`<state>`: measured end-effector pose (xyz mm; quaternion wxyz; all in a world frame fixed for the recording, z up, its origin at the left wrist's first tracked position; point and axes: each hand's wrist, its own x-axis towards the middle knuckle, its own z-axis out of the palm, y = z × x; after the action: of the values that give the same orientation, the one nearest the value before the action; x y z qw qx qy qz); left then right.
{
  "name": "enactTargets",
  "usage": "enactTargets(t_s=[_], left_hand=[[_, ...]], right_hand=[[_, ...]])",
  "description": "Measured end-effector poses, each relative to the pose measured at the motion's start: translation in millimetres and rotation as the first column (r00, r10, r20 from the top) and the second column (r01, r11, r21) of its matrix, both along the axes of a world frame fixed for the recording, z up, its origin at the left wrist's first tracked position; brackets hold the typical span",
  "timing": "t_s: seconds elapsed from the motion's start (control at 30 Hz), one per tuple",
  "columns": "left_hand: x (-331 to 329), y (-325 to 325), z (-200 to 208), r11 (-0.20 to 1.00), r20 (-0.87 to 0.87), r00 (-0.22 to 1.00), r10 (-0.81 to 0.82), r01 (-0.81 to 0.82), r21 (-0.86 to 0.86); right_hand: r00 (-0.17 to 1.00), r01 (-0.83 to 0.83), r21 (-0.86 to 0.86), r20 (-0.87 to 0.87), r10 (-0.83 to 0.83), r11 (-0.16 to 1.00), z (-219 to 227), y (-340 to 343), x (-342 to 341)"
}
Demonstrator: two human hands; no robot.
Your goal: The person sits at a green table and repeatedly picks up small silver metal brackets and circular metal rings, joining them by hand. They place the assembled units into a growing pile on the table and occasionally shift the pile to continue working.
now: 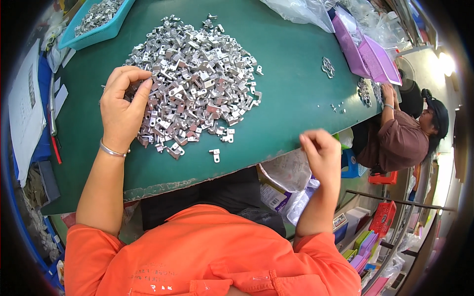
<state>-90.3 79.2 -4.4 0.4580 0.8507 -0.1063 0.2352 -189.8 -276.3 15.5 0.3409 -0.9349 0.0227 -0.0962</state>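
A large heap of small silver metal brackets (197,74) lies on the green table (276,118), each piece bent and with a hole. My left hand (121,101) is at the heap's left side, thumb and forefinger nearly together; whatever is between them is hidden. Away from the heap, my right hand (323,153) hovers near the table's front edge, its fingers curled and slightly blurred, and their contents do not show. Below it hangs an open whitish bag (289,170). One loose bracket (215,155) lies apart, in front of the heap.
A turquoise basket (116,27) of small metal parts stands at the far left. Purple baskets (363,52) and clear plastic bags (301,12) sit at the far right. A co-worker in brown (400,140) handles parts at the table's right end. Papers (27,108) lie on the left.
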Motion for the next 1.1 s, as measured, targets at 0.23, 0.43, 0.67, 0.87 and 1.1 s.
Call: enactTargets(t_s=[0.23, 0.43, 0.67, 0.87, 1.1], left_hand=[[1, 2, -1, 0.999, 0.021, 0.999, -0.032, 0.032, 0.014], [1, 3, -3, 0.999, 0.052, 0.998, -0.048, 0.046, 0.022], [1, 4, -1, 0.999, 0.05, 0.998, -0.044, 0.043, 0.018], [2, 3, 0, 0.998, 0.046, 0.998, -0.05, 0.048, 0.045], [1, 3, -3, 0.999, 0.046, 0.998, -0.042, 0.042, 0.007]], right_hand=[[0.971, -0.1, -0.018, 0.217, 0.102, 0.995, -29, 63, 80], [0.992, 0.065, 0.71, -0.122, 0.031, 0.701, -25, 38, 68], [0.995, 0.066, 0.378, -0.097, -0.031, 0.923, -25, 63, 74], [0.993, 0.071, 0.696, -0.116, 0.015, 0.715, -28, 58, 64], [0.992, 0.056, 0.997, -0.051, 0.114, -0.043, -18, 54, 66]])
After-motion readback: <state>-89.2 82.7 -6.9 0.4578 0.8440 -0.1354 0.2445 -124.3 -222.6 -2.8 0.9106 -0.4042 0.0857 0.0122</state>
